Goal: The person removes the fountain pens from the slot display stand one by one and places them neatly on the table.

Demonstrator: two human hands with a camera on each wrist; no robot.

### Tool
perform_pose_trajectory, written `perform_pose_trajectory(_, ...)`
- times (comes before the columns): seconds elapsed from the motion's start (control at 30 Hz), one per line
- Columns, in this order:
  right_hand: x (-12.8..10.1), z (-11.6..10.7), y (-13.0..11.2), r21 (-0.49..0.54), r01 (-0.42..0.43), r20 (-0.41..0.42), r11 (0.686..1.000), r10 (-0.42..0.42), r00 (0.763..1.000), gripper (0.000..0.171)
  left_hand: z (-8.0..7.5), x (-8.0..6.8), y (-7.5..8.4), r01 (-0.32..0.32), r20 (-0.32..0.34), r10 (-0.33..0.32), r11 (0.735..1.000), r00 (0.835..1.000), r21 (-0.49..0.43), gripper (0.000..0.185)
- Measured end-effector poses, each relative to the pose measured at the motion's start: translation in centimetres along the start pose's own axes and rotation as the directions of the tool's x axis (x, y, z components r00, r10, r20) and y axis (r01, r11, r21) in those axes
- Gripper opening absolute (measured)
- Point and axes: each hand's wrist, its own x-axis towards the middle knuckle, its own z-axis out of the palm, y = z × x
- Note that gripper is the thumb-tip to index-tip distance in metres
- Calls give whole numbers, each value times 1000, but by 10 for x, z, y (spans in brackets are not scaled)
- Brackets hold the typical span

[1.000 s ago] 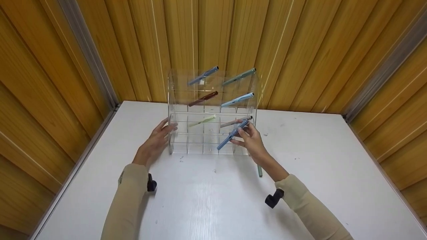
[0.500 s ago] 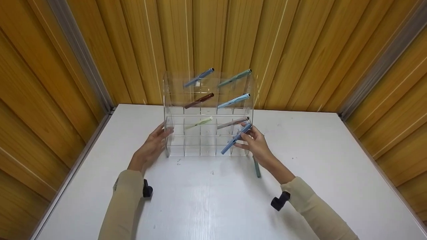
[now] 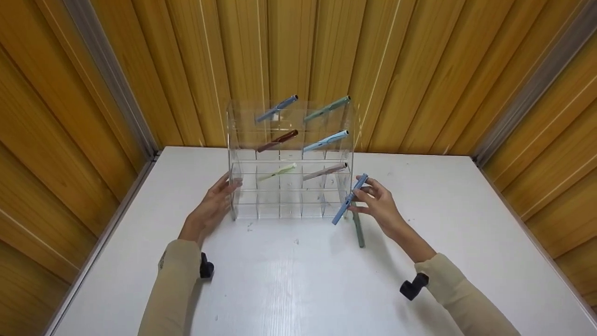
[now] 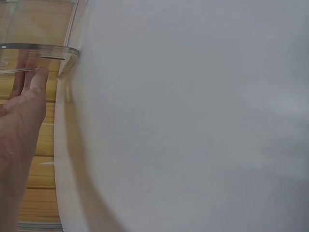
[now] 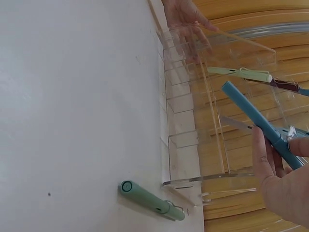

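Right now my right hand [image 3: 380,205] pinches the blue pen [image 3: 349,200] beside the clear rack [image 3: 233,186].
Thumb and fingertips nip its upper barrel, so it hangs slanted just right of the rack's near corner, above the green pen [image 3: 358,231] on the table [image 3: 298,280]. Light, stiff, slick plastic; I'd grip mid-barrel. My left hand [image 3: 210,205] lies with straight fingers against the rack's left wall.

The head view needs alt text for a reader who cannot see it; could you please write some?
A person's right hand holds a blue pen beside a clear acrylic rack on a white table, while the left hand rests against the rack's other side. Six pens sit slanted in the rack; a green pen lies on the table.
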Motion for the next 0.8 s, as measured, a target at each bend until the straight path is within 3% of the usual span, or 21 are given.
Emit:
perform_pose_trajectory(0.3,-8,-25,5,-53,-23,-37,998,21,999,58,0,3,-3,5,-20,-5,1000,1000,-16,73)
perform_pose_trajectory(0.8,-23,-51,31,-22,-85,-75,996,83,994,59,-1,0,-3,-20,-20,19,1000,1000,-22,79)
